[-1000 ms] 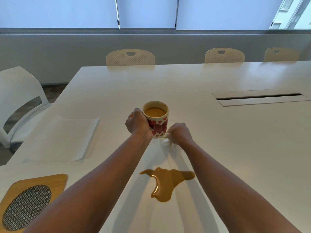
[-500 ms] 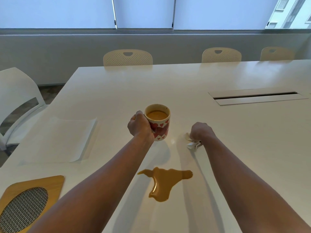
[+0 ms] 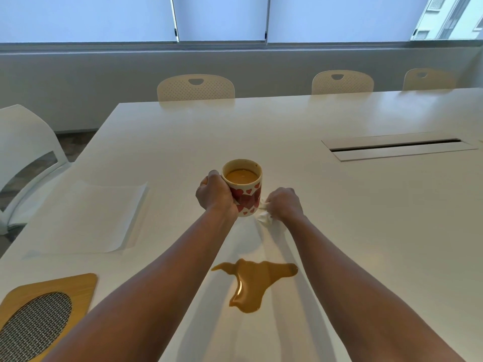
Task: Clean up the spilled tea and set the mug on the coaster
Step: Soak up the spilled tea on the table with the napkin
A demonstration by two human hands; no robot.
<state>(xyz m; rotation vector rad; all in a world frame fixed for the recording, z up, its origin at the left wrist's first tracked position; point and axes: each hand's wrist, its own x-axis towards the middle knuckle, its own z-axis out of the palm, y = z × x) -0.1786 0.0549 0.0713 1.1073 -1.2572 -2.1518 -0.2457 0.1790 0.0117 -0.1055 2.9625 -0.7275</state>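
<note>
My left hand [image 3: 214, 195] had a closed grip on the mug [image 3: 244, 189], wrapped round its 9 o'clock side, the mug held near the middle of the table [image 3: 339, 231]. My right hand [image 3: 283, 203] was a closed fist on a crumpled tissue [image 3: 264, 218], pressed against the mug's lower 3 o'clock side. The mug was nearly full, so I judged that any tilt or a nudge from the tissue hand could slop more tea over the rim. The spilled tea [image 3: 252, 282] lay at 6 o'clock from the mug, between my forearms, untouched; dragging a forearm through it would have smeared it wider. The small tissue might have soaked through before taking up that much. The coaster [image 3: 52, 291] sat far off at 8 o'clock, partly cut off by the frame edge. The handle was hidden under my left hand, and I could not tell whether the mug's base touched the table.
</note>
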